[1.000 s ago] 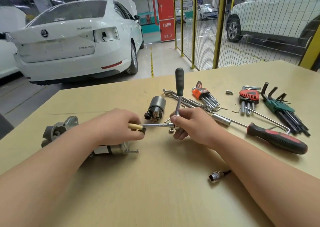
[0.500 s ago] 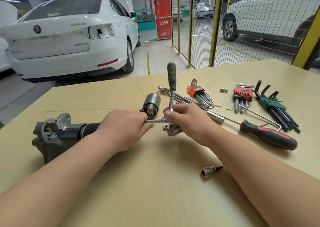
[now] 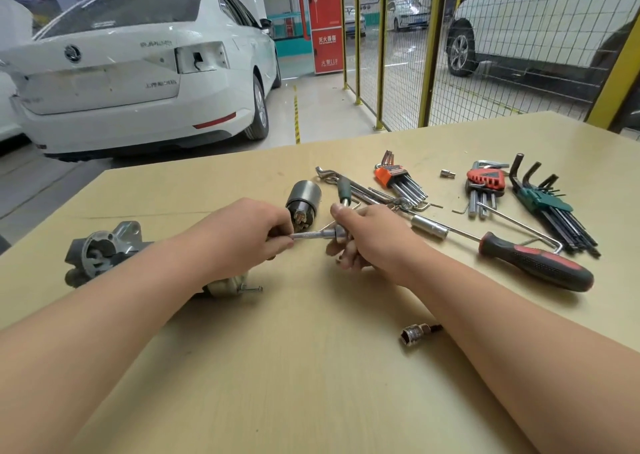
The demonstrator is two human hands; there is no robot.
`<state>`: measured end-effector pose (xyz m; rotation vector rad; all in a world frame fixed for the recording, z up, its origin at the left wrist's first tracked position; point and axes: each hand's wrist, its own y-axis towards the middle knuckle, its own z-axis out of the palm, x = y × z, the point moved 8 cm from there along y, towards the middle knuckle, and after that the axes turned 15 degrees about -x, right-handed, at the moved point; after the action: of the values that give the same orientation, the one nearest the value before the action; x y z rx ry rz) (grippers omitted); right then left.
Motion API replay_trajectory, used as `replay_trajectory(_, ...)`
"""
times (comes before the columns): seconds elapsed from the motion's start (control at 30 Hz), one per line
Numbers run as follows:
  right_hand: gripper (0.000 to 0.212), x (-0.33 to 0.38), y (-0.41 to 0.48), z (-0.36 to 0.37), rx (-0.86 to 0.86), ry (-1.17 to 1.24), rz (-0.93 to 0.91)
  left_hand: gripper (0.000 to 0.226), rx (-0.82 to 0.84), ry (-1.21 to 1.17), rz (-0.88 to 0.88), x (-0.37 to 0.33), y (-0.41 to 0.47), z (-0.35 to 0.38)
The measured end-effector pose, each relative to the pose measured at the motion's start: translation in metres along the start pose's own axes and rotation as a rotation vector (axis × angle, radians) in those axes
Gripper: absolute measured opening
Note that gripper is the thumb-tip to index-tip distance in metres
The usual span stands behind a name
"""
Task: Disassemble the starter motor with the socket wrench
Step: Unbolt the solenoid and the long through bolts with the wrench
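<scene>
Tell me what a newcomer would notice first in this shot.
At the middle of the table, the left hand pinches the bar end of the socket wrench while the right hand grips its head. The starter motor lies at the left under the left forearm; a red-and-black screwdriver and hex key sets lie at the right. A white car stands behind.

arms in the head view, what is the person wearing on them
Nothing worn shows. The left forearm and right forearm are bare to the frame edge, no sleeves; neither grip, left hand or right hand, shows a glove, ring or watch.
</scene>
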<state>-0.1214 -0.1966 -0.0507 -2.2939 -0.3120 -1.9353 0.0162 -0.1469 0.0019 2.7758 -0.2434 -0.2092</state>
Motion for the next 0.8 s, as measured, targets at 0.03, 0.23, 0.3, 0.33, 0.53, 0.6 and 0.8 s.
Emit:
replay_trajectory(0.03,0.035,0.001,0.0,0.0,0.006,-0.028,-0.036,0.008,0.025,0.021,-0.001,0.0,0.0,0.003)
replay_trajectory(0.23,0.008,0.023,-0.004,-0.008,-0.012,-0.088,-0.301,0.023,0.156,0.149,-0.015,0.001,0.007,0.012)
replay_trajectory(0.3,0.006,0.023,-0.004,-0.01,-0.065,-0.224,-0.372,0.025,0.07,0.212,0.013,0.0,0.008,0.008)
replay_trajectory(0.33,0.006,0.025,-0.005,-0.011,-0.088,-0.294,-0.408,0.024,0.013,0.245,0.027,-0.001,0.008,0.006)
replay_trajectory(0.53,0.037,0.015,0.0,-0.003,-0.082,-0.173,-0.156,0.014,-0.228,0.226,0.095,-0.006,0.0,-0.001)
replay_trajectory(0.6,0.039,0.011,-0.001,-0.003,-0.052,-0.167,-0.124,0.014,-0.192,0.188,0.09,-0.005,-0.002,0.001)
replay_trajectory(0.8,0.018,0.018,-0.007,-0.01,0.04,0.036,-0.285,0.019,-0.03,0.109,0.099,0.001,0.0,0.011)
